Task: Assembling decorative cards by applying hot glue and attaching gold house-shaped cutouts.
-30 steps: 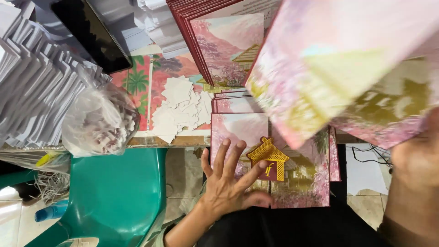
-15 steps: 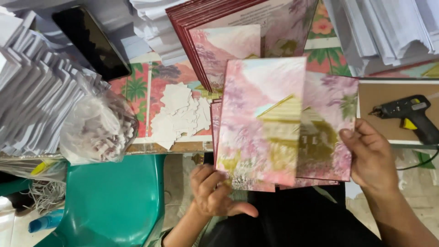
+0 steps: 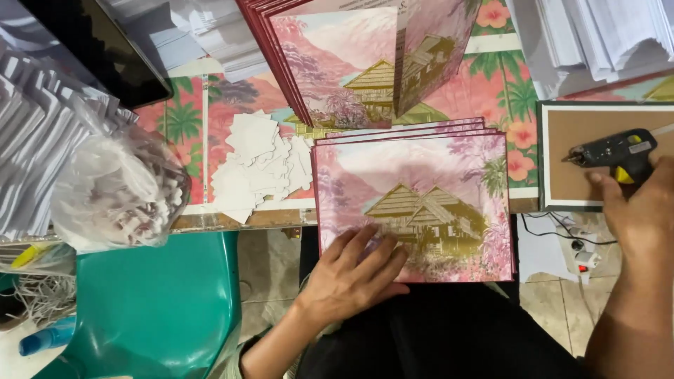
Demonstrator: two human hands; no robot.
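Left hand (image 3: 354, 277) flat, grip open, on top pink card (image 3: 421, 203); right hand (image 3: 635, 207) grip probably closing on glue gun (image 3: 618, 154). Gluing not begun.

Your left hand (image 3: 354, 281) is bare: no glove, no ring, no watch or band at the wrist, the nails cut short and plain. Below it, your left forearm runs bare down to a loose, pale greenish sleeve edge bunched near the elbow. Your right hand (image 3: 642, 210) is bare too, and the forearm below it shows no sleeve at all as far as the view reaches. Between your arms, your lap is covered in plain black cloth.
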